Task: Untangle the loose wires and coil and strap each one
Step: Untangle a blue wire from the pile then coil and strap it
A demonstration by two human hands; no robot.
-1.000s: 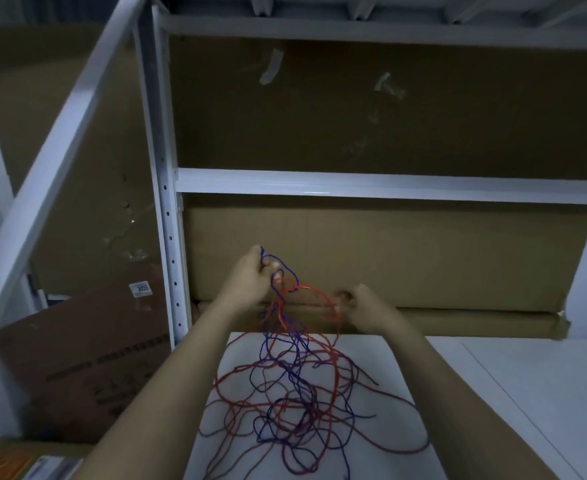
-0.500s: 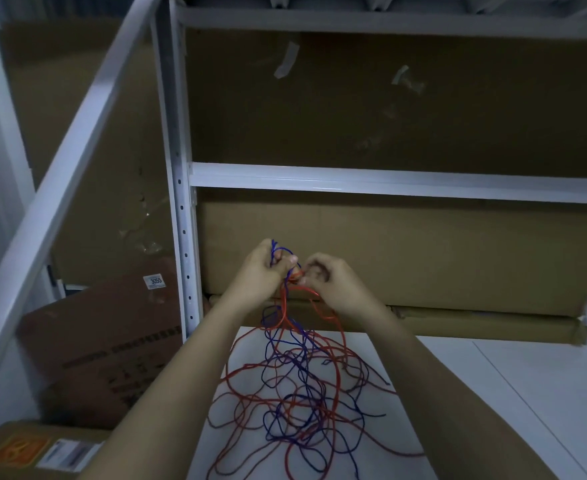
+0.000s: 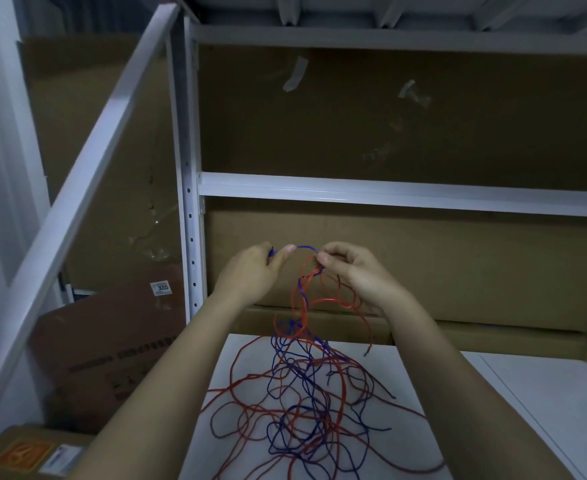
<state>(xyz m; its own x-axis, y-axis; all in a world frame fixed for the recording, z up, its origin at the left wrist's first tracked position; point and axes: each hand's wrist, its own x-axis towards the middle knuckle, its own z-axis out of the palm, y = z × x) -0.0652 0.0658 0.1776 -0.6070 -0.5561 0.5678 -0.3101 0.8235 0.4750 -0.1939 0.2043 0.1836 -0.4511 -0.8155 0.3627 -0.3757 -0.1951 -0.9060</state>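
I see a white shelving frame (image 3: 389, 192) filling the back of the view, with flat brown cardboard (image 3: 406, 265) stood behind its rails, and more cartons on the left below it. In front sits the white worktop (image 3: 544, 410), and nearly all of the wire lies on it.

The tangle (image 3: 305, 403) is spread from the worktop's far edge down toward the near edge, red wire (image 3: 236, 386) and blue wire (image 3: 285, 431) looping through one another in many crossings. A twisted strand of both colours rises from the far edge up to my hands. One dark free end lies out toward the right side of the heap.

My left hand (image 3: 250, 271) is raised above the far edge, fingers curled, thumb and forefinger pinching the blue wire near its tip. My right hand (image 3: 350, 271) is just beside it, fingers curled too, pinching the bundle where red and blue twist together. A short arc of blue runs between the two hands.

My read is that the job is at its very start: I am teasing one blue end free of the red at the top of the strand. Nothing is separated on the worktop, I see no finished coil, and no strap is in sight. Still to do are pulling each wire clear through the whole knot, coiling both, and strapping them.
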